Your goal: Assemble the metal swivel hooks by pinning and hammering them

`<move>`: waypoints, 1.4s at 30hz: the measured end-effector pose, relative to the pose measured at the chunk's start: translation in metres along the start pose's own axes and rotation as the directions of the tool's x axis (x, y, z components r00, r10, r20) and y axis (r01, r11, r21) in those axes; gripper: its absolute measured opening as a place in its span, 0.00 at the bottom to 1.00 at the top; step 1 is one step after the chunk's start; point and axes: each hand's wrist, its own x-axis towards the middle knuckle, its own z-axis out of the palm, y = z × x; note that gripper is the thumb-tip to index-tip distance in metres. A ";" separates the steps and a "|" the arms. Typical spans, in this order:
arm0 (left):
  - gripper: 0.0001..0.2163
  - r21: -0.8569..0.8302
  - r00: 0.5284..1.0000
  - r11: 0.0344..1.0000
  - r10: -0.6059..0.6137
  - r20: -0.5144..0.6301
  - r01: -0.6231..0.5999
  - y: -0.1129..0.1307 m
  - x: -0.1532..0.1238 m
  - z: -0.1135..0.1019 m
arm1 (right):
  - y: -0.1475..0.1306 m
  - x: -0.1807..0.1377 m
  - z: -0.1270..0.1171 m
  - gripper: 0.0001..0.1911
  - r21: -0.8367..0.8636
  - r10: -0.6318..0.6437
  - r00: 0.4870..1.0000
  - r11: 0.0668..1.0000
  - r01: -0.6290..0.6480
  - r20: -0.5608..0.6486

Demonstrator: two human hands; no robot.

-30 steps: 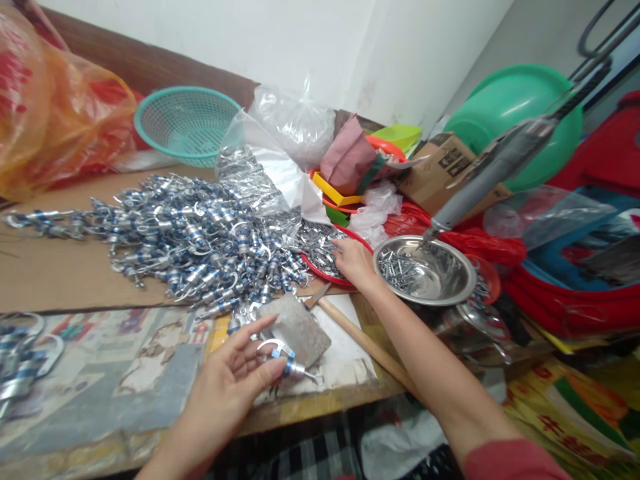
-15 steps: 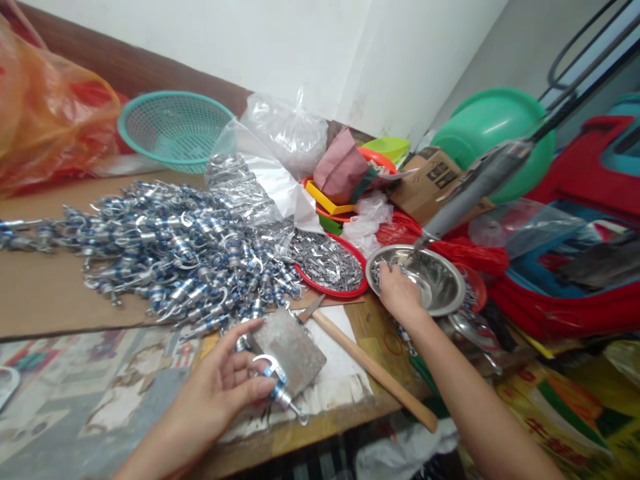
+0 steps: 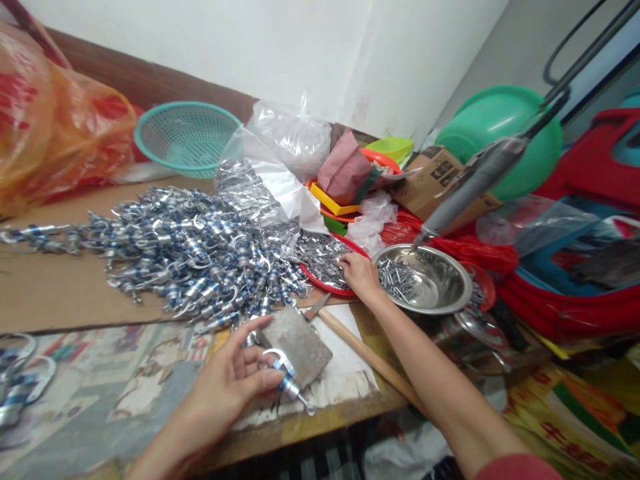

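Note:
My left hand (image 3: 234, 377) is closed on a small silver hook with blue bands (image 3: 289, 383), between thumb and fingers, at the near side of a grey metal block (image 3: 304, 347). My right hand (image 3: 361, 273) is over a red tray (image 3: 326, 287), its fingertips drawn together at the small flat metal pieces (image 3: 320, 253) there. Whatever those fingertips hold is too small to make out. Right of that hand, a steel bowl (image 3: 450, 280) contains loose metal pins (image 3: 396, 280). A big heap of similar hooks (image 3: 190, 247) lies on cardboard to the left.
A wooden handle (image 3: 373, 360) and a knife-like blade (image 3: 318, 306) lie by the block. A grey cylindrical tool (image 3: 470, 180) slants down above the bowl. Behind stand a teal basket (image 3: 187, 137), a clear plastic bag (image 3: 290, 133) and a green basin (image 3: 530, 147).
My right hand has moved left from the steel bowl to the red tray. My left hand keeps hold of the hook by the block. The view has shifted slightly.

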 end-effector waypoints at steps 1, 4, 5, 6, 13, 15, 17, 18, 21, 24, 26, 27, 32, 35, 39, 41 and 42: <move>0.36 0.000 1.000 1.000 -0.002 0.000 0.002 0.000 0.000 0.000 | -0.002 -0.004 -0.005 0.13 0.038 -0.009 1.000 0.999 0.010 -0.019; 0.36 -0.006 1.000 1.000 -0.004 0.000 0.004 0.000 -0.001 0.000 | -0.018 -0.031 -0.019 0.12 0.165 -0.087 0.996 0.982 0.091 -0.026; 0.37 -0.007 1.000 1.000 0.000 0.001 0.000 0.000 0.000 0.000 | -0.027 -0.045 -0.023 0.10 0.220 -0.131 0.991 0.967 0.131 -0.012; 0.37 -0.007 1.000 1.000 0.002 0.003 -0.002 0.000 0.000 0.000 | -0.036 -0.061 -0.026 0.09 0.275 -0.175 0.985 0.947 0.168 0.002; 0.35 -0.021 1.000 1.000 0.020 0.023 -0.019 -0.001 0.001 -0.001 | -0.074 -0.144 -0.025 0.05 0.640 -0.329 0.938 0.699 0.319 -0.109; 0.34 -0.017 0.999 0.999 0.028 0.017 -0.028 -0.002 0.002 -0.002 | -0.077 -0.147 -0.022 0.08 0.570 -0.359 0.921 0.730 0.377 -0.150; 0.35 -0.020 0.999 0.999 0.032 0.017 -0.031 -0.002 0.003 -0.003 | -0.080 -0.148 -0.021 0.12 0.458 -0.418 0.893 0.769 0.446 -0.168; 0.35 -0.017 0.999 0.999 0.028 0.024 -0.027 -0.002 0.003 -0.003 | -0.082 -0.148 -0.020 0.13 0.406 -0.446 0.880 0.782 0.472 -0.163; 0.36 -0.004 0.999 1.000 0.017 0.043 -0.017 -0.002 0.003 -0.004 | -0.088 -0.150 -0.020 0.14 0.320 -0.480 0.867 0.808 0.495 -0.133; 0.35 -0.005 0.999 0.999 0.042 0.022 -0.042 -0.003 0.003 -0.003 | -0.091 -0.152 -0.020 0.12 0.277 -0.478 0.870 0.825 0.492 -0.121; 0.34 -0.001 0.999 0.999 0.049 0.016 -0.049 -0.003 0.003 -0.002 | -0.092 -0.153 -0.021 0.12 0.246 -0.488 0.867 0.831 0.498 -0.106; 0.34 0.001 0.999 0.999 0.047 0.018 -0.047 -0.003 0.003 -0.002 | -0.092 -0.154 -0.022 0.12 0.228 -0.499 0.862 0.832 0.506 -0.095; 0.34 -0.028 0.999 0.999 0.046 0.017 -0.046 -0.003 0.002 -0.001 | -0.096 -0.158 -0.025 0.11 0.134 -0.560 0.822 0.811 0.570 -0.104; 0.33 -0.056 0.998 0.997 0.056 0.032 -0.054 -0.005 0.003 -0.002 | -0.096 -0.161 -0.016 0.12 0.085 -0.608 0.777 0.776 0.625 -0.163; 0.33 -0.081 0.998 0.995 0.065 0.015 -0.063 -0.011 0.006 -0.003 | -0.081 -0.163 0.008 0.14 0.033 -0.637 0.703 0.733 0.679 -0.316; 0.34 -0.089 0.998 0.994 0.065 -0.004 -0.065 -0.013 0.008 -0.003 | -0.072 -0.164 0.016 0.14 0.010 -0.649 0.692 0.727 0.687 -0.316; 0.34 -0.087 0.998 0.994 0.059 -0.007 -0.059 -0.013 0.008 -0.003 | -0.068 -0.165 0.017 0.14 0.006 -0.653 0.702 0.731 0.683 -0.284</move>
